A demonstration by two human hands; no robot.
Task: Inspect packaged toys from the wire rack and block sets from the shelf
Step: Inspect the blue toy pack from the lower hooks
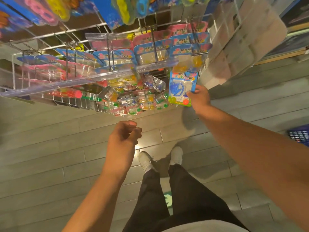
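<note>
My right hand [199,96] pinches the lower right edge of a blue blister-packed toy [181,88] with a blue piece, a green ball and an orange ball inside. The pack hangs just below the right end of the wire rack [103,37]. Rows of similar pink and blue carded toys [150,47] hang from the rack's hooks above it. My left hand [124,136] floats lower, in front of the rack's bottom row, with fingers loosely curled and nothing in them.
Clear plastic price strips [80,81] run along the hook ends. White stacked boxes [242,39] fill the shelf to the right. A dark blue crate [299,135] sits on the grey tiled floor at the right edge. My shoes [160,158] stand below.
</note>
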